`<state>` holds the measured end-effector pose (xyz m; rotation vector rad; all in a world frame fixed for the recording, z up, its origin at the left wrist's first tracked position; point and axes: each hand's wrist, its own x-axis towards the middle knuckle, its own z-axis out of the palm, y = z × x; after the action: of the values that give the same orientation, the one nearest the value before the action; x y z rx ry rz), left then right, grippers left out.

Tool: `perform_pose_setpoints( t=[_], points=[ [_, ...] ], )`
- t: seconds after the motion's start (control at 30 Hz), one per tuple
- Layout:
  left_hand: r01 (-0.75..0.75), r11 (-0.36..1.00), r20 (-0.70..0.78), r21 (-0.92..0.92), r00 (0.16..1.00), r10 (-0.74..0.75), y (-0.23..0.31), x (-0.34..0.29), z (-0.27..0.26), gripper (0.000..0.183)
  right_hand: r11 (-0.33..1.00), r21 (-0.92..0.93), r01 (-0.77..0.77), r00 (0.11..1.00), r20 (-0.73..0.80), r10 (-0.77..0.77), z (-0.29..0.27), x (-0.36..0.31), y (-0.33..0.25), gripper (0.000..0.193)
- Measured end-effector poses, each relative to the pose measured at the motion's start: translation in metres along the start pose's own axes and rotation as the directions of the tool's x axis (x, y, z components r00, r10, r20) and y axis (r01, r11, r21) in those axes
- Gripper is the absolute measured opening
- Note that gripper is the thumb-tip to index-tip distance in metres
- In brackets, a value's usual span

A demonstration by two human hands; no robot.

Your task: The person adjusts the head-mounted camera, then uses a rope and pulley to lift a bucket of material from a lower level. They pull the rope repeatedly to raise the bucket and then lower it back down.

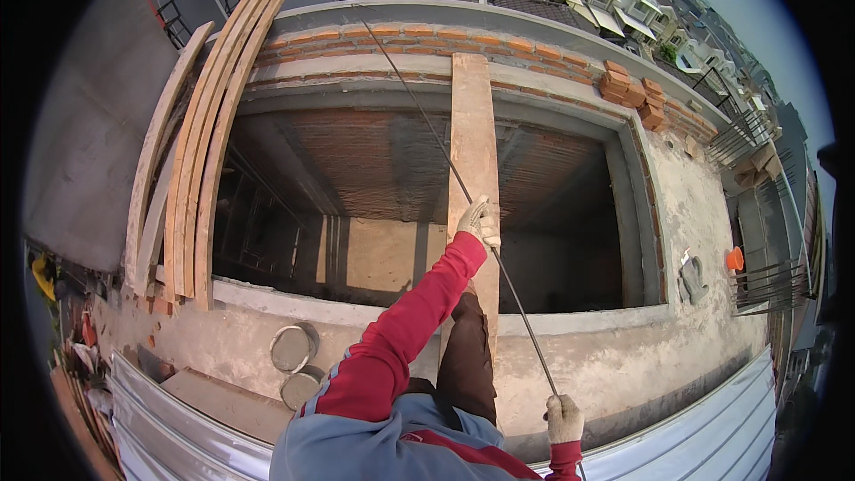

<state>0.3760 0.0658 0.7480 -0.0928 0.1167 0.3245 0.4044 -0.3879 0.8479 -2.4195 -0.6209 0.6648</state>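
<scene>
A long, thin dark metal rod (524, 319) slants from the far brick wall down past my right side. My left hand (479, 219), in a pale knit work glove, is closed round its middle, above a wooden plank (474, 116). Lower down, my right hand (564, 419), gloved the same way, grips the rod near the lower edge of view. The plank bridges a deep rectangular opening (374, 178) in the slab. My brown trouser leg (468, 356) is over the plank's near part; my foot cannot be made out.
Long timber boards (209, 134) lie across the opening's left end. Stacked bricks (623, 87) stand at the far right. Two round buckets (292, 347) sit at near left. An orange bucket (734, 258) and protruding steel bars (766, 287) are at right. Corrugated metal sheets (686, 419) line the near side.
</scene>
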Motion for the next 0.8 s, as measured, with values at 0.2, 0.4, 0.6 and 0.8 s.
perform_pose_setpoints(
  t=[0.2,0.4,0.6,0.8],
  points=[
    [-0.09,0.99,-0.172,0.113,0.979,0.109,0.001,0.029,0.015,0.031,0.952,0.302,-0.045,0.999,0.039,0.035,0.028,0.023,0.013,0.034],
    [-0.204,0.855,-0.194,0.476,0.924,0.328,0.067,0.092,0.082,0.033,0.83,0.536,-0.153,0.986,0.136,0.094,0.068,0.139,-0.056,0.033],
    [-0.184,0.597,-0.245,0.781,0.789,0.564,0.149,0.037,0.016,0.051,0.729,0.662,-0.175,0.935,0.344,-0.088,0.113,0.346,-0.208,0.043],
    [-0.148,0.793,-0.648,0.591,0.497,0.577,0.203,-0.214,-0.163,0.037,0.604,0.759,-0.243,0.898,0.412,-0.156,0.178,0.55,-0.331,0.03]
  ],
)
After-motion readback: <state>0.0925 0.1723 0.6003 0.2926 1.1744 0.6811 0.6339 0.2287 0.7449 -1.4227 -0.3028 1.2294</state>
